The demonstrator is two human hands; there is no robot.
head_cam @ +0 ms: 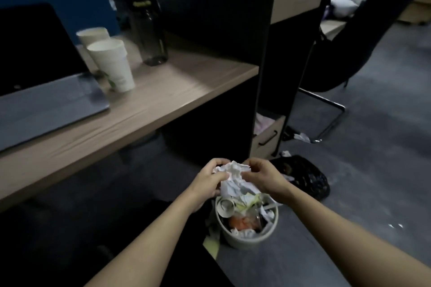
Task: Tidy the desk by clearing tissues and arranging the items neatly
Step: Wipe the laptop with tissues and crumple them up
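Both hands share the grip: the left hand (211, 182) and the right hand (262, 177) are clenched from either side around a crumpled wad of white tissues (235, 178), held just above the small round pale waste bin (247, 237) on the floor.

That bin already looks heaped to its rim with paper, a rolled cup and something orange. My worry is that the wad, once dropped, will sit on top of the pile and roll off, or push other scraps over the edge. Pressing it down could tip so light a bin. A yellowish scrap (211, 243) already lies against the bin's near side, and white bits (285, 153) are scattered on the floor beyond, so spill is a fair risk here. A black plastic bag (307, 179) sits just beside the right hand and may be a better place, though I cannot tell whether it is open.

On the wood-grain tabletop (163, 91) stand two white paper cups (112, 63), a dark translucent water bottle (149, 30) behind them, and an open grey laptop (46, 100) to the left; no tissue is visible there. Dim light and blur soften everything. A dark partition (265, 58) bounds the tabletop, with a black cantilever chair (349, 49) standing beyond on grey flooring.
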